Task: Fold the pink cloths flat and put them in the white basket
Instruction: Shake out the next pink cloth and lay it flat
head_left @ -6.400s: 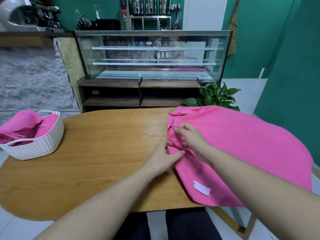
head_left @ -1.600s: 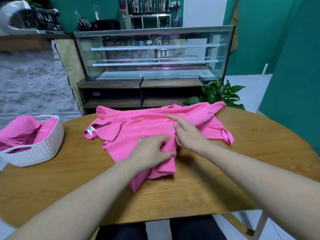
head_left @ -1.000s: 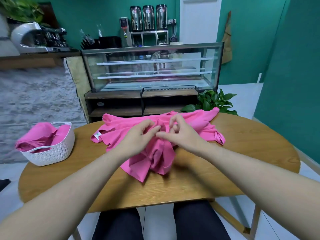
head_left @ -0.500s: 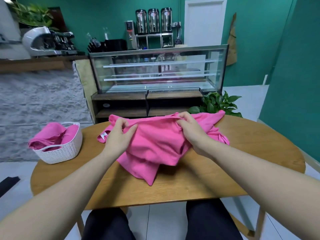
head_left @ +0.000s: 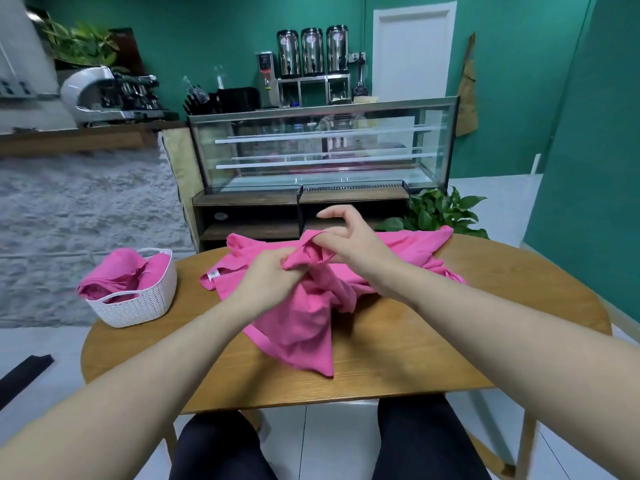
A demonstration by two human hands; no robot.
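Crumpled pink fabric cloth point(head_left: 304, 317) lies bunched mid-tabletop point(head_left: 415, 358), its raised fold pinched by both the left hand point(head_left: 266, 278) and the right hand point(head_left: 349, 237). White woven plastic basket point(head_left: 138, 303), holding more pink cloths point(head_left: 117, 275), sits at the tabletop's left edge.

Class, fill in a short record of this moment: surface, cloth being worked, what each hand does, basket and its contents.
surface: round wooden table
cloth in work: pink cloth, bunched, unfolded, white tag at its left corner
left hand: grips a gathered fold of the cloth
right hand: pinches the same raised fold, other fingers lifted
basket: white basket at the table's left edge
basket contents: pink cloths, heaped above the rim
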